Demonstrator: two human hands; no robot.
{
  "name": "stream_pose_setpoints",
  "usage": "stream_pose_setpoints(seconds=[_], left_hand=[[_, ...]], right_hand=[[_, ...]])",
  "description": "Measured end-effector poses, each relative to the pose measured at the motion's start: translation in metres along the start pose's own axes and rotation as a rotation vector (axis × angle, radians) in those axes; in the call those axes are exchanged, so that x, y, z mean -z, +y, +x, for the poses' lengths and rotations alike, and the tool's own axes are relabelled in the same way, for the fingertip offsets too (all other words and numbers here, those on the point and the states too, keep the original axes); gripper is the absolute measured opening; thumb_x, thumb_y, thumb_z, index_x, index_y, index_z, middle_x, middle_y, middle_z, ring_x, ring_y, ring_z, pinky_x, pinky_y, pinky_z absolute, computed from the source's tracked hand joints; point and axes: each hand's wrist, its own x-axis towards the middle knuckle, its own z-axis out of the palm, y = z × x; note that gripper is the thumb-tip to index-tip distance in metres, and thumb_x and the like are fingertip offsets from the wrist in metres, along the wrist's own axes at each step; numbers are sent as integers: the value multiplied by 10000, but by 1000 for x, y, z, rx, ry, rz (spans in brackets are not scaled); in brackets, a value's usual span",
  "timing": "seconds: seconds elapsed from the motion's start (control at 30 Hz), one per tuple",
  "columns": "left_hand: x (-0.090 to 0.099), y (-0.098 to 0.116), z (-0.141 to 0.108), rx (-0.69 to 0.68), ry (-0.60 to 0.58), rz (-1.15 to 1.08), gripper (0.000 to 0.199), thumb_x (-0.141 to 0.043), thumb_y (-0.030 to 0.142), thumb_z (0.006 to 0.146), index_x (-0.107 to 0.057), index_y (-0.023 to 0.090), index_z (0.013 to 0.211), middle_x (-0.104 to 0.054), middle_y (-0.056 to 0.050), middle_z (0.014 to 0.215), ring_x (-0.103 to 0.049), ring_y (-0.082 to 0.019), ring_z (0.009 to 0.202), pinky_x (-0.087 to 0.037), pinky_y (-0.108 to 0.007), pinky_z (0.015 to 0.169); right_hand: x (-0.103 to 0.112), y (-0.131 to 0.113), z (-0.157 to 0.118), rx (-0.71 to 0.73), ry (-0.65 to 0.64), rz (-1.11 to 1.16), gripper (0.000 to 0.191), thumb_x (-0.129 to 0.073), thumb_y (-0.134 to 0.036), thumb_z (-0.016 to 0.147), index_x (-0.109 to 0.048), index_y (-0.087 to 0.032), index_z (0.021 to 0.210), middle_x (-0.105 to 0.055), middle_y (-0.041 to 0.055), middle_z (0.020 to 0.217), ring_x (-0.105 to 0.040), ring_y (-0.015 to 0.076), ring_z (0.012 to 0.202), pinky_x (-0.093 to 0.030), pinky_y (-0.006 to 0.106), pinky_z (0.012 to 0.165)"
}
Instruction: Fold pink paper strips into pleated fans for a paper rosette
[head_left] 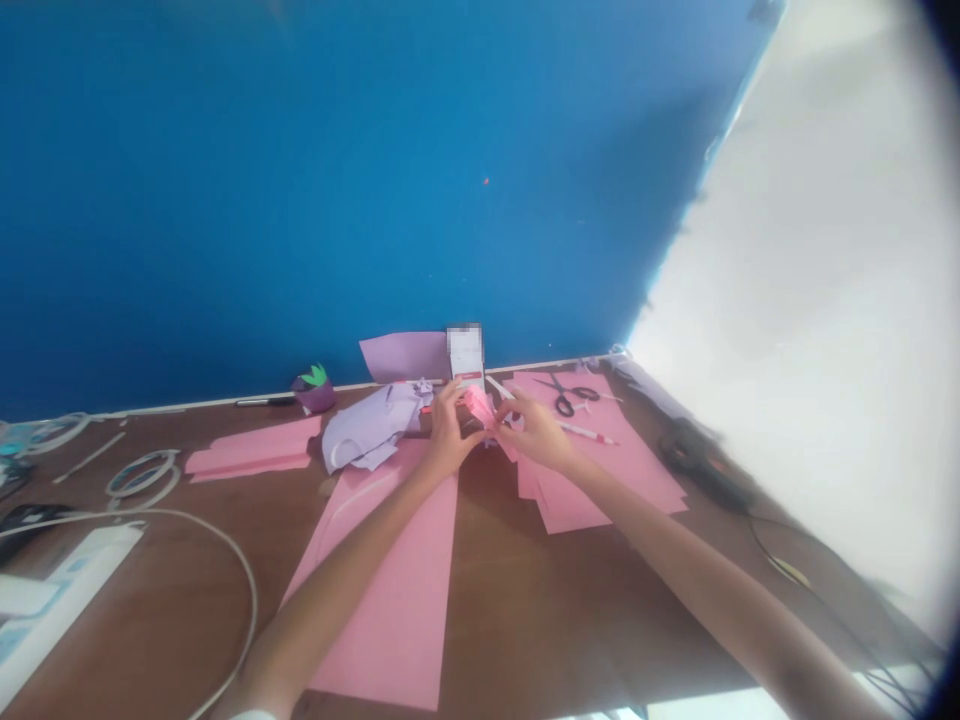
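A small folded or curled piece of pink paper [480,405] is held up between my two hands, above the desk. My left hand [451,432] pinches it from the left, with thumb and fingers around its edge. From the right, my right hand [534,430] closes its fingertips on the paper's lower right side. The exact shape of the piece is partly covered by my fingers. Behind it a phone [466,352] leans upright against the wall. Below my left forearm lies a long pink sheet [397,620].
Scissors [566,400] and a white-and-red pen [589,433] lie on pink sheets [570,500] at right. Crumpled lilac paper [367,430], folded pink paper [255,448] and a purple paper piece with green leaves [313,390] sit left. A power strip [67,600] and cable [244,570] occupy the near left.
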Motion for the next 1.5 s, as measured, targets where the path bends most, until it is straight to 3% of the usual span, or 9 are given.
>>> stream_pose_setpoints(seconds=[0.13, 0.27, 0.43, 0.57, 0.7, 0.87, 1.07, 1.27, 1.5], left_hand=[[19, 4, 19, -169, -169, 0, 832, -663, 518, 803, -254, 247, 1475, -419, -166, 1471, -354, -288, 1389, -312, -478, 1127], [41, 16, 34, -229, -317, 14, 481, -647, 493, 825, -540, 262, 1233, -614, -87, 1269, -475, -252, 1261, -335, -437, 1084], [52, 28, 38, -135, -490, -35, 303, -680, 495, 815, -633, 233, 959, -694, -34, 1059, -577, -227, 1090, -376, -388, 1008], [49, 36, 34, -46, -596, -67, 306, -673, 496, 818, -637, 224, 955, -693, -27, 947, -625, -195, 886, -444, -309, 814], [43, 42, 29, 29, -585, -144, 222, -616, 396, 863, -623, 227, 1007, -689, -12, 977, -628, -171, 873, -452, -274, 793], [38, 41, 24, 170, -450, -238, 212, -597, 287, 843, -584, 208, 1039, -677, -19, 987, -629, -176, 903, -459, -287, 860], [33, 37, 21, 259, -383, -321, 290, -559, 347, 880, -558, 216, 1138, -665, -51, 1108, -620, -203, 1010, -443, -335, 963], [29, 37, 21, 297, -347, -360, 254, -475, 424, 942, -587, 199, 978, -676, -39, 981, -618, -188, 958, -439, -314, 935], [30, 28, 21, 328, -348, -372, 331, -450, 483, 954, -594, 198, 1043, -661, -39, 1009, -596, -182, 933, -422, -289, 882]], right_hand=[[11, -1, 2, 54, -118, -9, 51, -606, -168, 751, -642, -195, 726, -570, 43, 826, -566, 197, 830, -423, 296, 700], [25, 1, 4, 72, -216, -21, 46, -611, -190, 767, -650, -199, 743, -607, 50, 878, -583, 201, 847, -437, 317, 739], [35, -2, 3, 76, -376, -43, 60, -595, -165, 745, -644, -199, 755, -628, 29, 858, -549, 160, 745, -406, 293, 677], [36, -5, 4, 46, -431, -18, 113, -537, -132, 733, -636, -185, 743, -625, 20, 806, -541, 153, 747, -388, 278, 654], [36, -4, 5, 12, -407, -24, 130, -523, -133, 726, -639, -178, 763, -612, 22, 809, -534, 151, 738, -386, 277, 644], [33, 0, 5, 56, -370, -36, 172, -503, -167, 786, -674, -180, 801, -620, 30, 831, -543, 151, 729, -393, 286, 649], [22, 4, 5, 70, -294, -26, 193, -529, -256, 849, -697, -179, 792, -627, 38, 797, -538, 149, 684, -398, 295, 639], [20, 3, 4, 87, -272, -20, 213, -524, -253, 863, -660, -179, 717, -612, 24, 739, -509, 135, 638, -374, 284, 616], [31, -3, 6, 49, -88, 52, 185, -476, -202, 866, -656, -204, 907, -689, 33, 891, -562, 138, 716, -401, 271, 659]])
